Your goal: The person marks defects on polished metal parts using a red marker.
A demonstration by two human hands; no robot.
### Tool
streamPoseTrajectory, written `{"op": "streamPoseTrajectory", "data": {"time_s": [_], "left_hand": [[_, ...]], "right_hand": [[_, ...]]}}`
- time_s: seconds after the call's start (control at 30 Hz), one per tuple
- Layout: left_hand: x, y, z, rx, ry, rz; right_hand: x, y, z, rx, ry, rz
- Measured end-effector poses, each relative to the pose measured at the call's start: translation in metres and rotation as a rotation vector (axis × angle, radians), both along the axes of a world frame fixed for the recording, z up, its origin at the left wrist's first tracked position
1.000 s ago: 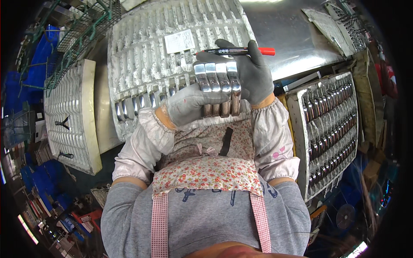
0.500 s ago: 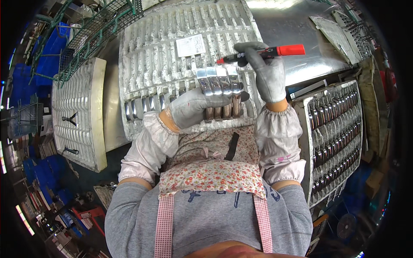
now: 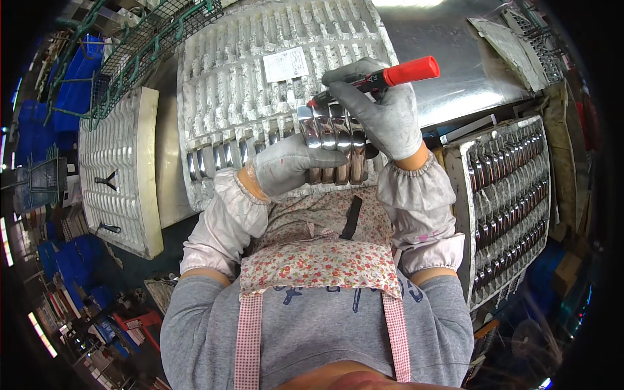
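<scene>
My left hand [image 3: 289,162], in a grey-white glove, is closed round several shiny, curved chrome metal pieces [image 3: 333,133] held side by side. Between the fingers of my gloved right hand [image 3: 390,114] lies a black marker pen [image 3: 413,70] with a red end. Its red tip points left and is at the upper end of the leftmost piece; whether it touches cannot be told. Beneath both hands is a white slotted tray [image 3: 224,71], with more chrome pieces [image 3: 224,157] in its near row, left of my left hand.
A paper slip [image 3: 286,64] lies on the tray. To the right, another tray [image 3: 460,214] holds rows of chrome pieces. A white slotted tray [image 3: 155,175] with two dark metal parts stands left. Green wire baskets [image 3: 130,68] are at the far left, a metal tabletop [image 3: 448,39] at the far right.
My right hand has moved left and slightly down, bringing the marker tip to the upper end of the chrome pieces. My left hand keeps its hold, and the pieces have tilted slightly.
</scene>
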State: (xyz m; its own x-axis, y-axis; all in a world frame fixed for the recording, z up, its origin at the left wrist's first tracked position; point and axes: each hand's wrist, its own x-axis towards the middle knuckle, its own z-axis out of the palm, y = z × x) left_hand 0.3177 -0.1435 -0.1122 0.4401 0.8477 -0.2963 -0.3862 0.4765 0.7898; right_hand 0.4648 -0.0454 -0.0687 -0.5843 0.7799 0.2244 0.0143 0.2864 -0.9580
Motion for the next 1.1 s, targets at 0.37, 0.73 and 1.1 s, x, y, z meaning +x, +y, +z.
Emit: {"op": "streamPoseTrajectory", "data": {"time_s": [0.37, 0.73, 1.1], "left_hand": [[-0.002, -0.002, 0.000, -0.050, -0.020, 0.034], [-0.002, 0.001, -0.001, 0.004, 0.004, -0.031], [-0.003, -0.001, -0.001, -0.022, 0.124, -0.062]], "right_hand": [[0.003, -0.003, -0.003, 0.036, -0.164, 0.010], [-0.006, 0.004, -0.015, 0.260, 0.051, -0.092], [0.030, 0.005, -0.014, 0.033, 0.119, -0.264]]}}
